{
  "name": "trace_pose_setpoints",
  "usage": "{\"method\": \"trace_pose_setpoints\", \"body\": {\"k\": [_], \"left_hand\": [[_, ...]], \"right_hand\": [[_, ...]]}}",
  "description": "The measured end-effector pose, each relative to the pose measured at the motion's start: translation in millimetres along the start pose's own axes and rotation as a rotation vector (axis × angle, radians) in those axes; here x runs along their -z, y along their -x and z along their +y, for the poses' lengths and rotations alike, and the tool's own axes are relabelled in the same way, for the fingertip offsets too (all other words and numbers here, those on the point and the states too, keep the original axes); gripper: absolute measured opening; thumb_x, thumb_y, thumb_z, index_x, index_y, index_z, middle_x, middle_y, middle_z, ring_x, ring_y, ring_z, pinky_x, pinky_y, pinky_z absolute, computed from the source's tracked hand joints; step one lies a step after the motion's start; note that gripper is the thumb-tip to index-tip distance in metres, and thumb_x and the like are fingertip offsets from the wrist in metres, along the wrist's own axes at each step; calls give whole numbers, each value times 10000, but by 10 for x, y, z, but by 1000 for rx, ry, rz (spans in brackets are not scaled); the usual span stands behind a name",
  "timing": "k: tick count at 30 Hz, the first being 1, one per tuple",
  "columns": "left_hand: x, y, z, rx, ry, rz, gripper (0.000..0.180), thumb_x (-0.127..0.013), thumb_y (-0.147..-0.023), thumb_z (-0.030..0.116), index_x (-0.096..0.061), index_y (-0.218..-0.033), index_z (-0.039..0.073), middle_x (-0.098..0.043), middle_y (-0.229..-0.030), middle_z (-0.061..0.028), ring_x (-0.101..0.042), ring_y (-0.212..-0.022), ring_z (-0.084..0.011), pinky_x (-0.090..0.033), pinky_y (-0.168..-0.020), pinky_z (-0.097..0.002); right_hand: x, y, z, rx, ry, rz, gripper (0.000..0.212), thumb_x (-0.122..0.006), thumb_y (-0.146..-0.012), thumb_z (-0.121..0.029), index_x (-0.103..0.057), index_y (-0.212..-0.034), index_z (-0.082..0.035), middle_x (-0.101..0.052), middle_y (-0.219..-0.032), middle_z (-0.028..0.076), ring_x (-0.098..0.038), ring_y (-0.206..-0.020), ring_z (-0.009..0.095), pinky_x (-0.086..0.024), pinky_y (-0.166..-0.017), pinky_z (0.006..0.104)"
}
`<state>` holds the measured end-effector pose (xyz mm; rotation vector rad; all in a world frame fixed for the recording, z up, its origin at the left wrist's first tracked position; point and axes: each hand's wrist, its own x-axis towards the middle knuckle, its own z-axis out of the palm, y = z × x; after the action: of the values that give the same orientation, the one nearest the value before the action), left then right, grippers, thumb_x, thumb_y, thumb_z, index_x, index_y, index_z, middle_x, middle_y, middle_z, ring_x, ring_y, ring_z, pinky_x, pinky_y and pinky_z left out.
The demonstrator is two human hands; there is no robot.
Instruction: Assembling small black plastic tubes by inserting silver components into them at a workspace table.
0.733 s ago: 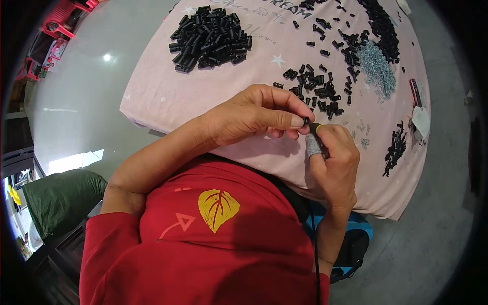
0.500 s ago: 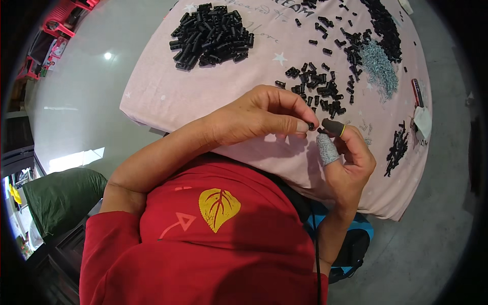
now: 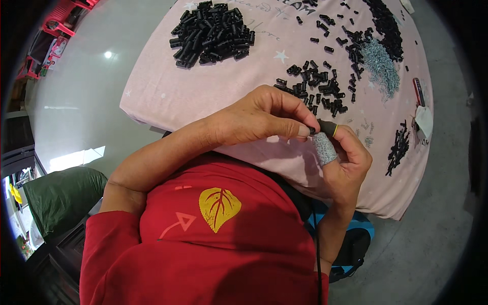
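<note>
My left hand (image 3: 259, 117) is closed in a pinch on a small black plastic part (image 3: 312, 131), mostly covered by the fingertips. My right hand (image 3: 349, 161) meets it there, its thumb and index finger pressed together at the same part; any piece of its own is hidden. Grey speckled wrapping covers the right thumb, and a dark sleeve with a yellow band sits on the index finger. Just beyond the hands lies a loose cluster of short black cylindrical parts (image 3: 317, 81) on the pink cloth-covered table (image 3: 168, 96).
A large heap of longer black tubes (image 3: 211, 35) lies at the far left. Farther right are small silvery-blue pieces (image 3: 380, 68), a dark pile (image 3: 386, 30) and thin black pieces (image 3: 398, 150). A red-and-black pen-like tool (image 3: 418, 92) lies near the right edge, beside a white scrap (image 3: 423, 122).
My right hand has moved slightly left, closing the gap to the left hand. The small black piece in its fingertips has met the left hand's part and is hidden now.
</note>
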<state>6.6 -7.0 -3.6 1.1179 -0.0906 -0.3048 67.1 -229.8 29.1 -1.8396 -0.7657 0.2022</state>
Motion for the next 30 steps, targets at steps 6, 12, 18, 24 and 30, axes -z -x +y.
{"method": "trace_pose_setpoints", "body": {"k": [6,12,18,24,30], "left_hand": [[-1,-6,19,0,92,46,219,-742,-964,84,-749,-1172,16,-753,-1016,-39,-667,-891,-71,-507,-761,-216],[-25,-10,38,37,72,67,251,-757,-953,85,-746,-1195,15,-755,-1016,-47,-669,-841,-67,-493,-699,-205],[-21,-18,27,29,65,55,243,-760,-952,87,-744,-1184,16,-758,-1013,-53,-675,-844,-74,-495,-695,-209],[-24,-30,33,26,47,45,231,-760,-951,87,-745,-1172,21,-762,-1010,-61,-682,-844,-79,-494,-692,-207],[-23,-30,18,11,60,45,210,-761,-949,85,-745,-1149,20,-769,-999,-62,-692,-835,-87,-502,-682,-207]], "right_hand": [[32,43,-3,-42,-76,96,221,-726,-872,82,-736,-1090,50,-693,-978,47,-639,-866,97,-519,-780,238],[43,68,-36,-65,-168,111,244,-737,-873,109,-738,-1112,58,-719,-1092,94,-673,-983,129,-525,-888,251],[49,43,-35,23,-117,100,238,-734,-862,118,-742,-1093,63,-727,-1092,113,-678,-992,148,-525,-899,263],[28,1,-135,92,33,110,223,-723,-848,107,-748,-1062,51,-735,-1048,125,-690,-952,170,-530,-874,273],[10,-45,-168,154,169,80,237,-721,-828,85,-755,-1055,26,-733,-1001,120,-704,-890,199,-540,-818,284]]}}
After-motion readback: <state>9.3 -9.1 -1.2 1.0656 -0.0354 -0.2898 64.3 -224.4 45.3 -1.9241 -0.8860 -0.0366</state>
